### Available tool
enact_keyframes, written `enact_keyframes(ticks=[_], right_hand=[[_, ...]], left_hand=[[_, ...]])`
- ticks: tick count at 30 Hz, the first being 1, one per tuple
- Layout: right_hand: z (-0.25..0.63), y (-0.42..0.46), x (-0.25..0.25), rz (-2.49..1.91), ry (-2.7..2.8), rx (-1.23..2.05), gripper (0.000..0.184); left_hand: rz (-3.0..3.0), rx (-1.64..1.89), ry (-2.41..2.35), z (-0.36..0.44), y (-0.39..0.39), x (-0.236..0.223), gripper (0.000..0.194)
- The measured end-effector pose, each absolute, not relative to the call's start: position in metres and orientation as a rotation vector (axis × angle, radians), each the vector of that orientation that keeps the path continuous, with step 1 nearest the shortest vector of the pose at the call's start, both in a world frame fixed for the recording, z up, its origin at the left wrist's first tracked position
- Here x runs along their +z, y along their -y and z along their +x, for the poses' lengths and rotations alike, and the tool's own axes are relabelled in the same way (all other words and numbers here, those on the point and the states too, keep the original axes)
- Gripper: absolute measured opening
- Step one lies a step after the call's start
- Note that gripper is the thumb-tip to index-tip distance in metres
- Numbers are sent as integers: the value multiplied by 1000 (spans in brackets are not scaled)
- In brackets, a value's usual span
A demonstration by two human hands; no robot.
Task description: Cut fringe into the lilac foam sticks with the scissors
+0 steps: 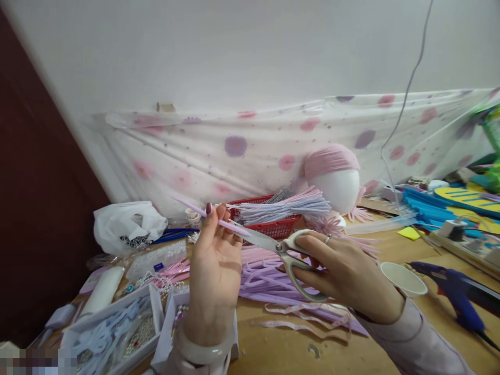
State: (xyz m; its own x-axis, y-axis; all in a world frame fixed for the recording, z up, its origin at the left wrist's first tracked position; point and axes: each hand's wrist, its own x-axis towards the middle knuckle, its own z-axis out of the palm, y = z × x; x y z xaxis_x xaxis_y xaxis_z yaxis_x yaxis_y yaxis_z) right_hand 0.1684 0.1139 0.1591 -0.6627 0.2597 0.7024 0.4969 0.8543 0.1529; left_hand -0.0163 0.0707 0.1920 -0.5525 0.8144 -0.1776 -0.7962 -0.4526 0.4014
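My left hand is raised palm up, pinching a thin lilac pipe cleaner between thumb and fingers. The stem slants down to the right across the fingers. With its fingers through the pale handles, my right hand holds a pair of scissors. The blades point left and reach the right end of the stem; whether they cut into it I cannot make out. Below the scissors lies a spread of lilac pipe cleaners on the wooden table. A tape measure curls in front of them.
Behind my hands, a red basket carries bundled pale pipe cleaners. A white head form wears a pink band. To the right are a bowl and a glue gun. Boxes of beads and a plastic bag sit left.
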Motion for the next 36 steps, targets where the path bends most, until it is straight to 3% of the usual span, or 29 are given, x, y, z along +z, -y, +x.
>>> enact_keyframes(ticks=[6, 12, 36], right_hand=[[169, -115, 158, -540, 2310, -452, 27], [165, -113, 158, -630, 2240, -492, 20], [174, -115, 160, -612, 2283, -488, 25]], left_hand=[[24, 2071, -543, -16, -70, 193, 15], [43, 1900, -441, -16, -65, 195, 30], [-19, 1880, -373, -14, -65, 195, 35]])
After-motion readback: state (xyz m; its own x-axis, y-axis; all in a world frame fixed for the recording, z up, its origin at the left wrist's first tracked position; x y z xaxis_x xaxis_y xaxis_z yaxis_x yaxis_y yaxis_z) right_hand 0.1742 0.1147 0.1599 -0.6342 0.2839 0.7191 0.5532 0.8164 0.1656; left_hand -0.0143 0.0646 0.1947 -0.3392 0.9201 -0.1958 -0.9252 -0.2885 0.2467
